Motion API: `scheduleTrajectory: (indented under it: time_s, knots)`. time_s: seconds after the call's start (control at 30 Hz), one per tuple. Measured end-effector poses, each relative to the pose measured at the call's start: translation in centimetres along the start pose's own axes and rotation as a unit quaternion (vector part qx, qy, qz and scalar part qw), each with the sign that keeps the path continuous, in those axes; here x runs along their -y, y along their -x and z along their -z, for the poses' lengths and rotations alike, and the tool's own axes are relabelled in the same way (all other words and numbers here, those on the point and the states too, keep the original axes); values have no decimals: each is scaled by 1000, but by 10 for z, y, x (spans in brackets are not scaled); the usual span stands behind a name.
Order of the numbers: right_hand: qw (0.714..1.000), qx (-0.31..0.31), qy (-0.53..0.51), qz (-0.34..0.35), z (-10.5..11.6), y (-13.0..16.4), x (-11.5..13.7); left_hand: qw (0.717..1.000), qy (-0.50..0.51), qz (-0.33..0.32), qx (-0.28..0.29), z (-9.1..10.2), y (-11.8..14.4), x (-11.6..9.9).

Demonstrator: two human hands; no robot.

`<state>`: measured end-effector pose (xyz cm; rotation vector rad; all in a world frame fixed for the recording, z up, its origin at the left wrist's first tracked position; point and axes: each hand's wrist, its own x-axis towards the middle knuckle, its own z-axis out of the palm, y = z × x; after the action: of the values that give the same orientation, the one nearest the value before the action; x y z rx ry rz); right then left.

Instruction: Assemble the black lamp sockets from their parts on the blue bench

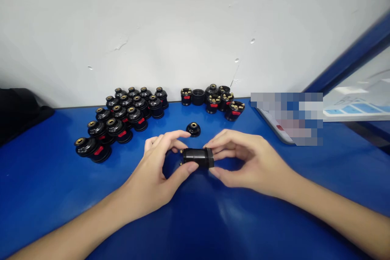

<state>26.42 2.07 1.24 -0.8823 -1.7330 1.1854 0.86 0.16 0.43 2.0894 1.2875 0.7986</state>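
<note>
A black lamp socket body [195, 157] lies sideways between my two hands, its brass terminals toward the left. My left hand [163, 164] grips the body with the thumb in front and the fingers behind. My right hand [243, 158] pinches the ring [210, 157] at the body's right end between thumb and fingers. Just beyond the hands, a loose black domed cap [193, 129] with a brass-lined hole sits on the blue table [195, 219].
Capped black lamp sockets [118, 130] with red switches stand in rows at the left. Several uncapped socket bodies [213, 104] and a black ring [198, 97] stand near the wall [183, 28]. A partly blurred-out flat device [271, 124] lies at the right; dark cloth [21, 109] is far left.
</note>
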Motion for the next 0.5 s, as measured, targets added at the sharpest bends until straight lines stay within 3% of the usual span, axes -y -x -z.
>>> scheduleTrajectory:
  time_s: [0.1, 0.27, 0.5]
  knots:
    - [1000, -6, -11, -7, -1, 0, -1, 999, 30, -20, -7, -1, 0, 1]
    - [1000, -3, -1, 7, 0, 0, -2, 999, 20, 25, -1, -1, -1, 2]
    - [1000, 3, 0, 5, 0, 0, 0, 999, 50, -12, 4, 1, 1, -2]
